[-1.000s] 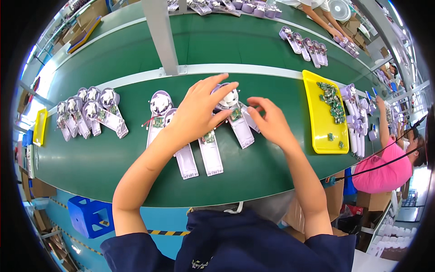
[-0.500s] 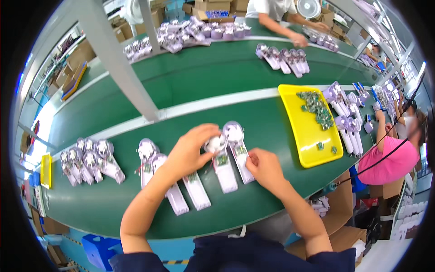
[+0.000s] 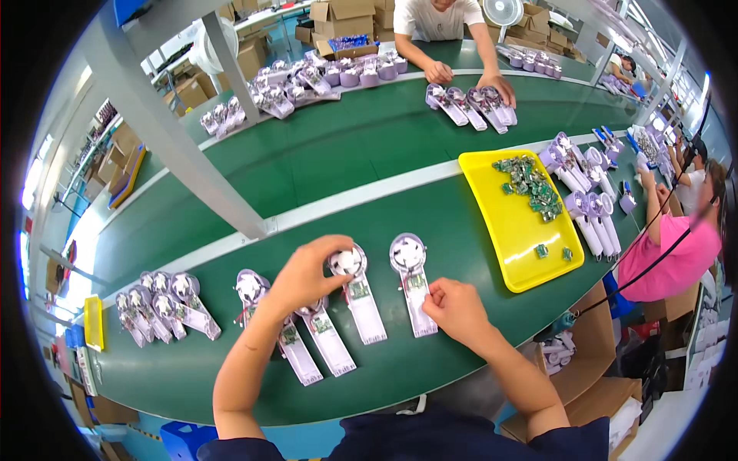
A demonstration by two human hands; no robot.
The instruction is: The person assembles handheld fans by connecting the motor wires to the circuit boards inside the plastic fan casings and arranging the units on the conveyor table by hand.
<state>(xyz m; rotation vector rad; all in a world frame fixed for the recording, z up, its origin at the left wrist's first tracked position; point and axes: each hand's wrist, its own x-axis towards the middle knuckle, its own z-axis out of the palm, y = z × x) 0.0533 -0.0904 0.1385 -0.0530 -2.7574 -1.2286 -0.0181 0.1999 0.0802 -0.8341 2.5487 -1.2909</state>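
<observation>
My left hand (image 3: 307,273) curves its thumb and fingers around the round head of a pale lavender handheld fan (image 3: 367,313) with an open housing. White blades show in its head, and a small green circuit board sits below them. To its right lies another open handheld fan (image 3: 420,307), with red wire beside its board. My right hand (image 3: 460,309) has thumb and fingers closed at the right edge of that fan's handle; the exact contact is partly hidden. Left of these, partly behind my left forearm, are further open fans (image 3: 329,342) with boards in their handles.
A yellow tray (image 3: 530,257) of small green circuit boards stands on the green bench (image 3: 231,384) to the right. More fans are grouped at far left (image 3: 161,307) and beyond the tray (image 3: 592,223). Across a metal rail (image 3: 369,188), another person's hands touch several fans (image 3: 473,107).
The two fans at my hands have moved apart, the left one shifting left and the right one turning straighter. Across the bench, the other person's hands have come onto the fans there.
</observation>
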